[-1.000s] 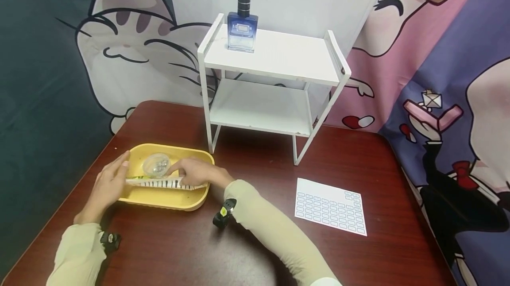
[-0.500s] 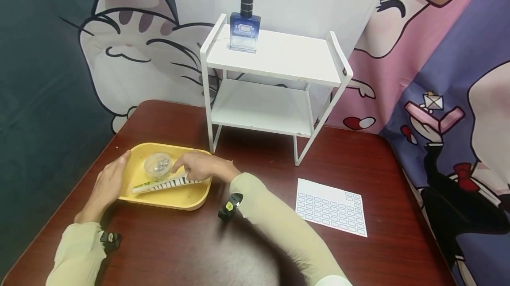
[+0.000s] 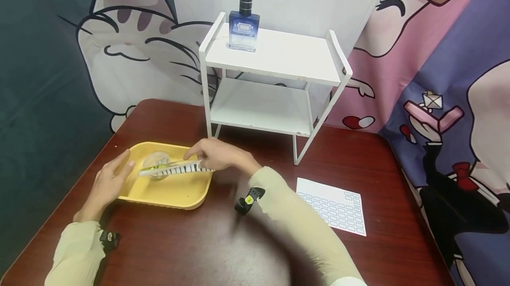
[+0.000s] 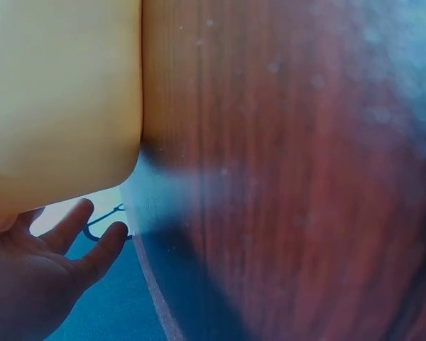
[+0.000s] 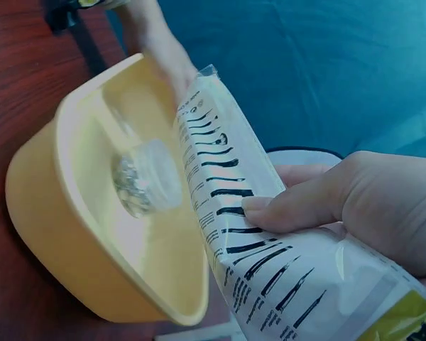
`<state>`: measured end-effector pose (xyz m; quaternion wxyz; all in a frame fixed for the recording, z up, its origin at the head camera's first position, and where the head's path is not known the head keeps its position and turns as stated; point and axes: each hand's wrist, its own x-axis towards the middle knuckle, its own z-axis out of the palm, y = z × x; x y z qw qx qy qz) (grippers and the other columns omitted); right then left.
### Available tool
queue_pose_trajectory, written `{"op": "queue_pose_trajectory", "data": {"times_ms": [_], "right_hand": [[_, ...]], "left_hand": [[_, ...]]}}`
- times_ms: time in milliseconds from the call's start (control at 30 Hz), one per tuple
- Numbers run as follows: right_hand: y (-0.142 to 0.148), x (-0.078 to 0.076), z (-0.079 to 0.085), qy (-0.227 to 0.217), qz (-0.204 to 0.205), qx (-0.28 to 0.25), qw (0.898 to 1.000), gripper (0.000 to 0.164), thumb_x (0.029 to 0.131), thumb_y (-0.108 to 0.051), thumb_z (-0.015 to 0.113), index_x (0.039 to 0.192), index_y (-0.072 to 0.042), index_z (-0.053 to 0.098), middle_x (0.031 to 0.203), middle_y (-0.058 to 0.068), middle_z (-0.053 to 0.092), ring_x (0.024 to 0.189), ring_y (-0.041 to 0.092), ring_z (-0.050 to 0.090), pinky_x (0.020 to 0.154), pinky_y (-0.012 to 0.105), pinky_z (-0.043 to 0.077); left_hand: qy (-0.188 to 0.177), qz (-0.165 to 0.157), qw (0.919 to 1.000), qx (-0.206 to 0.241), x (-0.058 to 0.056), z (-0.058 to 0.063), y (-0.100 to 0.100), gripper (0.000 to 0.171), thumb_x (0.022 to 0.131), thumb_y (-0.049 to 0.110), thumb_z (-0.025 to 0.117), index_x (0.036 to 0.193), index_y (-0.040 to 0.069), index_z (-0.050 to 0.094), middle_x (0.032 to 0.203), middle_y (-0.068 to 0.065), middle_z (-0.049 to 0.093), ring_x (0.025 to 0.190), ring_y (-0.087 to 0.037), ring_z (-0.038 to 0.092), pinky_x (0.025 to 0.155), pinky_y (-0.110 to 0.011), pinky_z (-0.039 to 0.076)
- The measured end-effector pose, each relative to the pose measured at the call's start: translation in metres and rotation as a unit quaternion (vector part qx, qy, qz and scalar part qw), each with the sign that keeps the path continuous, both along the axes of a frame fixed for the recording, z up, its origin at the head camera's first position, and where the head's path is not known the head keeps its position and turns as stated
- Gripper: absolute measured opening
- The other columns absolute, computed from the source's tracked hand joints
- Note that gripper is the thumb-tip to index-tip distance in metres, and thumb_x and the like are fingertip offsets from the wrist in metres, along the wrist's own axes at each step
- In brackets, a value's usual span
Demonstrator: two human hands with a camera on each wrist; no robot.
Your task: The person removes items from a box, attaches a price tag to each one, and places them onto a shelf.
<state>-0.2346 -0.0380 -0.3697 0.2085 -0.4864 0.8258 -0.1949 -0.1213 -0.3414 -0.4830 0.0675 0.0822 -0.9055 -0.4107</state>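
My right hand (image 3: pixel 221 153) pinches a flat plastic-wrapped packet (image 3: pixel 177 170), with the thumb on its printed face. Rows of black brush-like marks and small text (image 5: pixel 234 181) cover that white face. The packet is held tilted over the yellow tray (image 3: pixel 167 199). Inside the tray stands a round clear container (image 5: pixel 148 177) of small shiny pieces, partly behind the packet in the head view. At the tray's left end my left hand (image 3: pixel 107 184) rests against the rim, its fingers fairly straight and spread in the left wrist view.
Behind the tray stands a white two-tier rack (image 3: pixel 259 104) with a blue perfume bottle (image 3: pixel 244 31) on its top shelf. A white sheet (image 3: pixel 338 206) printed with small boxes lies on the table (image 3: pixel 191 250) at right, partly under my right forearm.
The packet, lying low in the tray before, has been lifted and shifted right and away by my right hand. My left hand has stayed at the tray's left end.
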Motion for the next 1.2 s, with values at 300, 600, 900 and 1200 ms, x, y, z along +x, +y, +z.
{"op": "queue_pose_trajectory", "data": {"times_ms": [300, 600, 900, 1200], "right_hand": [[0.038, -0.007, 0.009, -0.022, -0.016, -0.080, 0.996, 0.040, 0.090, 0.003, 0.065, 0.126, -0.013, 0.070, 0.083, 0.001, 0.064, 0.070, 0.008, 0.050, 0.062, 0.017, 0.042], [0.084, -0.008, 0.011, -0.046, -0.050, -0.116, 0.991, 0.038, 0.091, 0.000, 0.066, 0.126, -0.013, 0.070, 0.098, 0.004, 0.070, 0.072, 0.011, 0.054, 0.061, 0.022, 0.046], [0.141, 0.004, -0.005, 0.000, -0.074, -0.154, 0.985, 0.033, 0.090, 0.001, 0.067, 0.122, -0.008, 0.071, 0.094, 0.004, 0.069, 0.074, 0.011, 0.051, 0.066, 0.025, 0.045], [0.183, 0.025, -0.031, 0.031, -0.108, -0.141, 0.984, 0.036, 0.088, 0.004, 0.067, 0.122, -0.008, 0.071, 0.087, 0.001, 0.065, 0.075, 0.009, 0.049, 0.067, 0.024, 0.045]], "left_hand": [[0.008, 0.001, 0.9996, -0.028, 0.001, -0.001, 0.000, 0.064, 0.104, 0.035, 0.050, 0.156, 0.005, 0.029, 0.154, -0.035, 0.032, 0.141, -0.059, 0.025, 0.111, -0.073, 0.020], [0.011, 0.004, 0.9991, -0.041, 0.000, 0.000, 0.002, 0.065, 0.103, 0.033, 0.052, 0.156, 0.004, 0.028, 0.153, -0.036, 0.032, 0.140, -0.059, 0.026, 0.111, -0.072, 0.021], [0.004, 0.008, 0.9986, -0.052, 0.000, 0.001, 0.003, 0.065, 0.103, 0.031, 0.052, 0.156, 0.004, 0.028, 0.153, -0.036, 0.032, 0.139, -0.059, 0.027, 0.111, -0.072, 0.021], [0.012, 0.001, 0.9982, -0.058, 0.000, 0.001, 0.003, 0.065, 0.102, 0.030, 0.054, 0.155, 0.002, 0.028, 0.156, -0.033, 0.031, 0.141, -0.057, 0.026, 0.113, -0.070, 0.021]]}}
